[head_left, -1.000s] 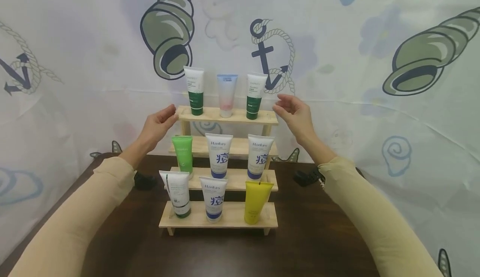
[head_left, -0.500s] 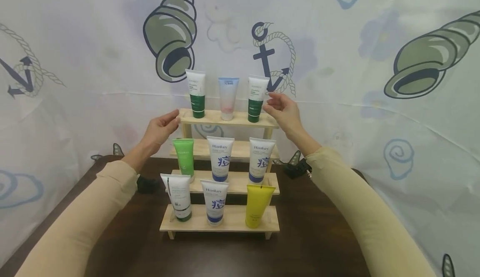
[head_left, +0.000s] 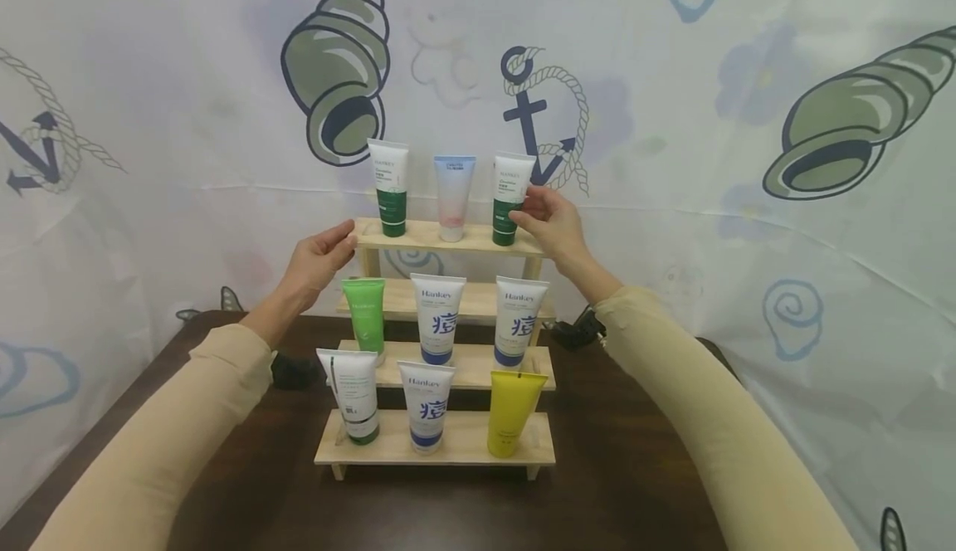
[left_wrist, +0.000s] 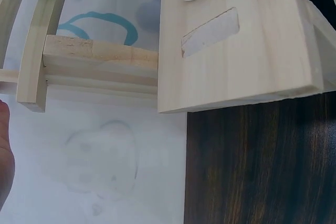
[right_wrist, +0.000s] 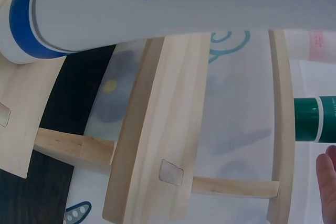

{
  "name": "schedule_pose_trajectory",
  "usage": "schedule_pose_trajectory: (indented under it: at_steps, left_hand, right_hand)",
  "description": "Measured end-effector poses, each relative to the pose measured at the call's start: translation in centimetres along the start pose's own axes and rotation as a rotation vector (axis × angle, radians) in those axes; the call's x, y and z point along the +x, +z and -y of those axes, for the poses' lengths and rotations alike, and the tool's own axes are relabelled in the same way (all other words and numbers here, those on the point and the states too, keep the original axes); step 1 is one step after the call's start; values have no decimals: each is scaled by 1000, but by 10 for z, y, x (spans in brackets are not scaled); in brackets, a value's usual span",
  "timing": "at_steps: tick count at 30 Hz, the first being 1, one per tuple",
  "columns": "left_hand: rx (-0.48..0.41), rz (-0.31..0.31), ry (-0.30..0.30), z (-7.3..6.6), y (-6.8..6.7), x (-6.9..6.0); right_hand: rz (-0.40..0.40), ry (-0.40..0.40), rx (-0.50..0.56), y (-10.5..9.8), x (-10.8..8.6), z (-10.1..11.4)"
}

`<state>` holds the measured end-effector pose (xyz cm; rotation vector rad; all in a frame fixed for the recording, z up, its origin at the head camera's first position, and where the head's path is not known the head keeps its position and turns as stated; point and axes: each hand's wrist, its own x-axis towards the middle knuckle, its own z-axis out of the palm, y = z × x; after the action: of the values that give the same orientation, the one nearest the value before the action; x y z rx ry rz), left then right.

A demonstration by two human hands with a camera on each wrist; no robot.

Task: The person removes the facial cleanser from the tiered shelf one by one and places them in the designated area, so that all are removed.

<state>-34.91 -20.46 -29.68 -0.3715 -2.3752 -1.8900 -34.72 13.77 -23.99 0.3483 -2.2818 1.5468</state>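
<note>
A stepped wooden rack (head_left: 441, 453) holds cosmetic tubes. On its top shelf stand a white-and-green tube (head_left: 388, 188) at left, a blue-to-pink tube (head_left: 453, 198) in the middle and another white-and-green tube (head_left: 510, 198) at right. My right hand (head_left: 554, 223) is at that right tube, thumb overlapping its edge in the head view; the right wrist view shows fingertips (right_wrist: 326, 174) just beside its green cap (right_wrist: 307, 119). Whether they touch is unclear. My left hand (head_left: 317, 260) is beside the top shelf's left end, fingers loosely bent, holding nothing.
Lower shelves carry a green tube (head_left: 366, 314), two white-and-blue tubes (head_left: 437, 319) in that row, then a white tube (head_left: 354, 393), another white-and-blue tube (head_left: 426, 406) and a yellow tube (head_left: 514, 410). The rack stands on a dark wooden table (head_left: 418, 518) before a patterned cloth (head_left: 672, 119).
My right hand has moved left, from beside the top shelf to the right white-and-green tube. My left hand has stayed at the shelf's left end. The tubes stand where they were.
</note>
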Motion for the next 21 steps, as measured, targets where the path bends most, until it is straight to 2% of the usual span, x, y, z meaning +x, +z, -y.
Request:
schedule_pose_trajectory:
  at_steps: [10,21]
  left_hand:
    - [-10,-3,-4,1,0,0]
    - [-27,-12,-17,0,0,0]
  right_hand:
    - [11,3,-37,8,3,-4]
    - [0,15,-15,9,2,-3]
